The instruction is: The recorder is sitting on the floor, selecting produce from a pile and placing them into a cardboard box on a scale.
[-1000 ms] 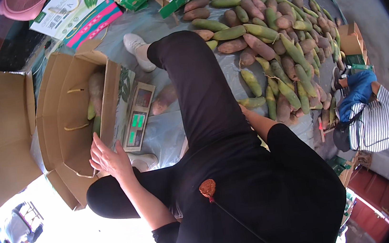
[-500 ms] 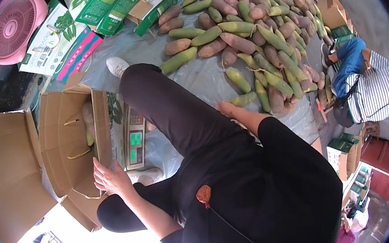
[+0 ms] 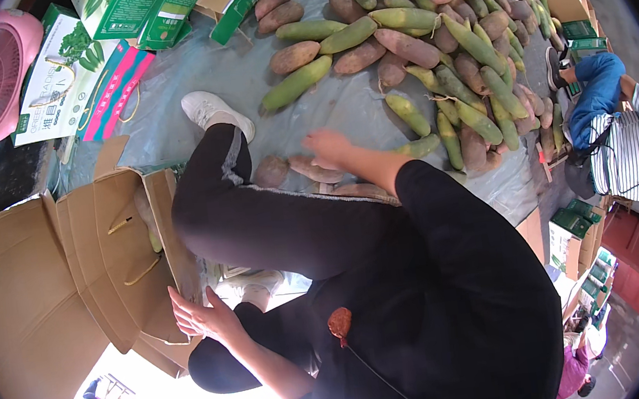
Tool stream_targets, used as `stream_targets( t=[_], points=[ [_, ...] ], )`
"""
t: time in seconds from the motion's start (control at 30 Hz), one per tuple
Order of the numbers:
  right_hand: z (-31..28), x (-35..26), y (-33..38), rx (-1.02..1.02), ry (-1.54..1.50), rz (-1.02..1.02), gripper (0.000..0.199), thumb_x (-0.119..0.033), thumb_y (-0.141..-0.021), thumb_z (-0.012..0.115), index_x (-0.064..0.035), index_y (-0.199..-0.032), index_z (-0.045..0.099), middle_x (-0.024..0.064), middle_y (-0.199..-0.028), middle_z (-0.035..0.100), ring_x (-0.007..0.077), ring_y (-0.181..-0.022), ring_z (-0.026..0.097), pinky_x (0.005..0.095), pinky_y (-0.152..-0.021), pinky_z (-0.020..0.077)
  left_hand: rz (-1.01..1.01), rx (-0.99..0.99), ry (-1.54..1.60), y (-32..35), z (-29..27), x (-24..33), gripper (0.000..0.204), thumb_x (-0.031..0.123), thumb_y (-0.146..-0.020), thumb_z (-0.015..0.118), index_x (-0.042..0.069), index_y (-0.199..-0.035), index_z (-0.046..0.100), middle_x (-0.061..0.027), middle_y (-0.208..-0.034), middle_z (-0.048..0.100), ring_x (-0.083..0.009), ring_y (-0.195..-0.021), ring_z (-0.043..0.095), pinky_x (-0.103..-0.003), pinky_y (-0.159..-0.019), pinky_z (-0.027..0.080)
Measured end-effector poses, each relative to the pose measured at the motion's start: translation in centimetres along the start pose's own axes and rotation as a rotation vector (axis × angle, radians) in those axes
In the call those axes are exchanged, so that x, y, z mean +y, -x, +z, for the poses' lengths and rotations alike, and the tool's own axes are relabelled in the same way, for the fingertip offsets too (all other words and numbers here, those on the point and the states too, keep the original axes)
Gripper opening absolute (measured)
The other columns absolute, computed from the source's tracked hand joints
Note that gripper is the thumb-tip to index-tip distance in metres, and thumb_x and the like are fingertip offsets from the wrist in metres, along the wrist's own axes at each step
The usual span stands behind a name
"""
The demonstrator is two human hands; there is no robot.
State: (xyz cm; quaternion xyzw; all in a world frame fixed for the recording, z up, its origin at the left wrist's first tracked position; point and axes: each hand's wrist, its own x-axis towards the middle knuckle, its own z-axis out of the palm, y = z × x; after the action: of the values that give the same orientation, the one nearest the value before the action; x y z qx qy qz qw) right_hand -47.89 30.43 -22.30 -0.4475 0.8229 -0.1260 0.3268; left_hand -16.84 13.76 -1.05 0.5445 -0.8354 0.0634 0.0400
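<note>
My right hand [image 3: 329, 149] shifted left since earlier, now at a reddish radish [image 3: 311, 171]; can't tell its grip. Left hand [image 3: 209, 320] still spread beside the carton [image 3: 90, 261].

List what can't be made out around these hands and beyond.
All in the head view:
Left hand: whether its fingertips touch the cardboard box; they overlap its edge.
Right hand: what its palm touches above the reddish root; the hand hides it.
Box contents: mostly hidden by the box's side wall.
Root heap: cut off by the upper edge.
</note>
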Motion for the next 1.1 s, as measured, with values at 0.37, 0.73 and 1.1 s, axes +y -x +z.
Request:
stream_targets(
  t=[0.37,0.73,1.1],
  points=[
    [6.9,-6.0,-7.9,0.111,0.420,-0.500,0.030,-0.019,-0.081,0.053,-0.0177,-0.110,0.054,-0.0003,-0.109,0.053,0.0207,-0.103,0.050,0.0474,-0.080,0.0410,0.110,0.061,-0.076,-0.2,1.4,-0.8,0.070,0.055,-0.088,0.045,0.009,-0.140,0.034,-0.0157,-0.125,0.049,-0.0351,-0.113,0.046,-0.052,-0.098,0.028],
    [3.1,-7.5,-7.1,-0.150,0.402,-0.297,0.027,-0.020,-0.071,0.066,-0.0167,-0.097,0.064,0.0011,-0.101,0.058,0.0225,-0.102,0.051,0.0447,-0.078,0.0410,0.088,0.051,-0.064,-0.3,1.3,-0.5,0.070,0.057,-0.089,0.043,0.009,-0.139,0.034,-0.0154,-0.125,0.049,-0.0343,-0.113,0.046,-0.052,-0.099,0.027],
    [-2.5,6.4,4.4,0.089,0.209,0.582,0.058,-0.019,-0.067,0.074,-0.0174,-0.119,0.048,0.0087,-0.121,0.052,0.0308,-0.114,0.048,0.0515,-0.089,0.0410,-0.003,-0.038,0.068,-0.7,-1.1,0.7,0.071,0.022,-0.075,0.068,0.008,-0.138,0.037,-0.0171,-0.126,0.048,-0.0334,-0.120,0.041,-0.050,-0.104,0.023]
  ],
)
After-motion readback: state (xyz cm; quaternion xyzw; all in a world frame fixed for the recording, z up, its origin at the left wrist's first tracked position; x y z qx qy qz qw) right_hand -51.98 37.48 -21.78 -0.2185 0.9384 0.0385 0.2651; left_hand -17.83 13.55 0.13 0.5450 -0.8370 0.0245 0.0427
